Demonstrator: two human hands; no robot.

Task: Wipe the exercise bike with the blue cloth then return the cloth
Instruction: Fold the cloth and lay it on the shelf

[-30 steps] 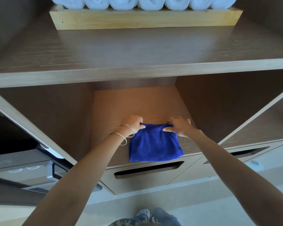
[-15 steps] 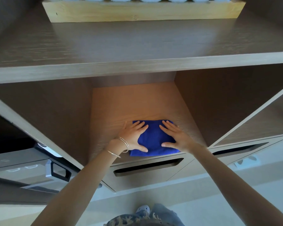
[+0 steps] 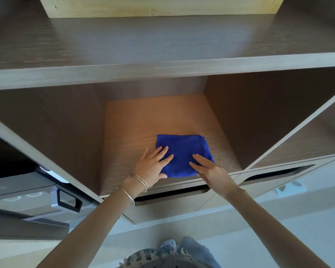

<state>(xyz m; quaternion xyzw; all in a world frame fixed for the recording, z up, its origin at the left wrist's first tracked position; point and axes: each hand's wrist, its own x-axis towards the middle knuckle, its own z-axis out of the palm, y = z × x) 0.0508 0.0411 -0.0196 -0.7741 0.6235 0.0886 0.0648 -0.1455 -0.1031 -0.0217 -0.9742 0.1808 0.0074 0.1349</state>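
On wooden shelf (image 3: 143, 120), blue cloth (image 3: 183, 151).

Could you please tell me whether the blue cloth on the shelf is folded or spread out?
Folded. The blue cloth lies as a compact, flat square on the shelf, with both hands resting open on its near edge.

Blue cloth (image 3: 183, 155) now folded flat, both hands drawn back toward its near edge (fingers no longer pinching).

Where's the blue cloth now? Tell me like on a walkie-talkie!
Left hand, right hand: open, flat on blue cloth. Cloth folded on shelf. Nothing in the way.
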